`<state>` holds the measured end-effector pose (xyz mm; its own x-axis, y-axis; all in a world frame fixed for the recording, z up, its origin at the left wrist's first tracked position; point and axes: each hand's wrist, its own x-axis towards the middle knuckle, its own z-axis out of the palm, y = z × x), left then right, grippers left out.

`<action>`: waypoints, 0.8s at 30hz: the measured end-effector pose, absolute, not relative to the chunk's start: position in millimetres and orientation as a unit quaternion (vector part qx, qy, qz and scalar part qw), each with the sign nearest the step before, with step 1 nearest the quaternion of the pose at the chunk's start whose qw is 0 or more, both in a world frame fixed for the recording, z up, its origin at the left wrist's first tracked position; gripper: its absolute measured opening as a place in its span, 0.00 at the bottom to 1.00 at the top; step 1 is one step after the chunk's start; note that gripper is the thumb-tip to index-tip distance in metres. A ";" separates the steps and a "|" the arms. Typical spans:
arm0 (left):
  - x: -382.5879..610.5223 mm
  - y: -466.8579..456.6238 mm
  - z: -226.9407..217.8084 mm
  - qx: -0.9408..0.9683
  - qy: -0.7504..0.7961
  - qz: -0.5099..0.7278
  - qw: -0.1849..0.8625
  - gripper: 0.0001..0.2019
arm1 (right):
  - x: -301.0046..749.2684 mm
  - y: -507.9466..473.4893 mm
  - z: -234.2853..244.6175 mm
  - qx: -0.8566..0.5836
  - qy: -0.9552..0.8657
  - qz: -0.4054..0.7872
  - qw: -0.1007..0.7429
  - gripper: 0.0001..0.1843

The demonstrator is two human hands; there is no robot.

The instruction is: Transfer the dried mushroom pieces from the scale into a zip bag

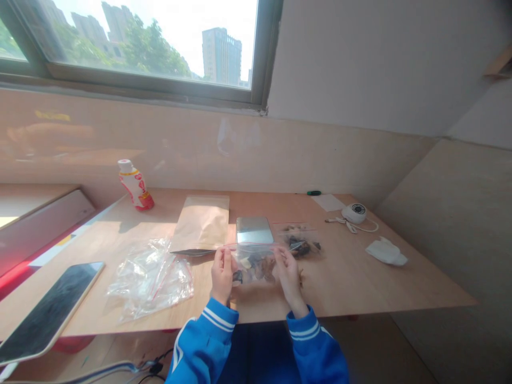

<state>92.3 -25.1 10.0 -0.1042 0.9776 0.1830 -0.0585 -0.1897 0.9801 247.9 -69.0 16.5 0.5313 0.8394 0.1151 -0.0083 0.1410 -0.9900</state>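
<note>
Both my hands pinch the top corners of a clear zip bag (258,268) with brown, dark and pale dried pieces inside. My left hand (222,274) is closed on its left corner, and my right hand (288,274) is closed on its right corner. Just beyond the bag lies a flat silver scale (254,230). Another filled zip bag (306,246) with dark and brown pieces rests to the right of the scale, partly behind my right hand. Left of my left hand, a brown paper pouch (204,221) lies flat with its dark mouth toward me.
Several clear plastic bags (146,280) lie at left, near a tablet (50,306). A drink bottle (136,185) stands at the back left. Toward the right are a white round device (354,213) with a cable, white tissue (386,252), paper (328,202) and a green-handled tool (314,193).
</note>
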 end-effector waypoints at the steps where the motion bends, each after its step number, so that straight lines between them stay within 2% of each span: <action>1: 92.5 -24.9 10.0 0.501 0.462 0.574 0.453 0.20 | 249.3 -68.8 13.8 -0.578 -0.357 0.322 0.660 0.21; 5: 92.5 -24.4 8.7 0.490 0.474 0.543 0.490 0.20 | 252.3 -71.0 2.4 -0.611 -0.329 0.301 0.654 0.24; 16: 90.9 -14.6 2.8 0.407 0.427 0.563 0.579 0.18 | 258.3 -67.4 -8.0 -0.627 -0.338 0.255 0.654 0.24; 24: 88.9 -15.2 2.2 0.400 0.449 0.565 0.566 0.21 | 258.9 -66.9 -6.3 -0.642 -0.363 0.225 0.637 0.25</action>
<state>88.9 -15.2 2.2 -0.0398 0.9976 -0.0561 -0.2800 0.0427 0.9590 258.9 -66.9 -6.3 0.6357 0.7523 0.1730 0.1799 0.0736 -0.9809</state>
